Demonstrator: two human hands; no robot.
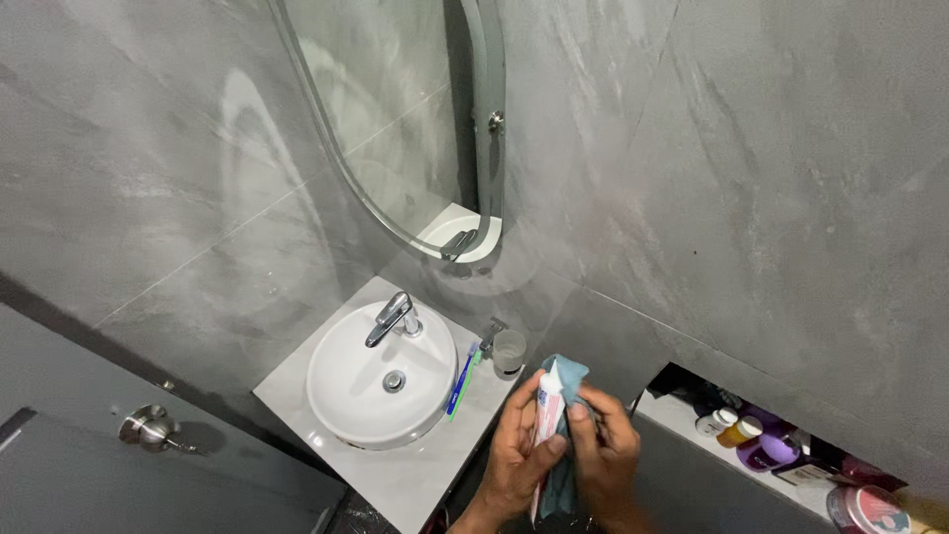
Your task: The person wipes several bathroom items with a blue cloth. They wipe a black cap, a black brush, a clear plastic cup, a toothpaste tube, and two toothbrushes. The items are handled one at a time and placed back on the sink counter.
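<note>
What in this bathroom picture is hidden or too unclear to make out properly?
Head view, the only one:
- Blue cloth: mostly covered by the left hand and right hand.
- Toothpaste tube: its lower end is hidden behind the left hand's fingers.
- Red-lidded tub: cut off by the bottom edge.
- Bottles in the wall niche: too small to tell their contents, partly shadowed.
- Glass cup: whether it holds anything cannot be told.

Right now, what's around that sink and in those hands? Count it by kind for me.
Toothpaste tubes: 1, held in both hands, left hand and right hand
Cloths: 1, blue-grey
Toothbrushes: 2, blue and green, touching
Razors: 1
Cups: 1
Taps: 1
Total: 7
</note>
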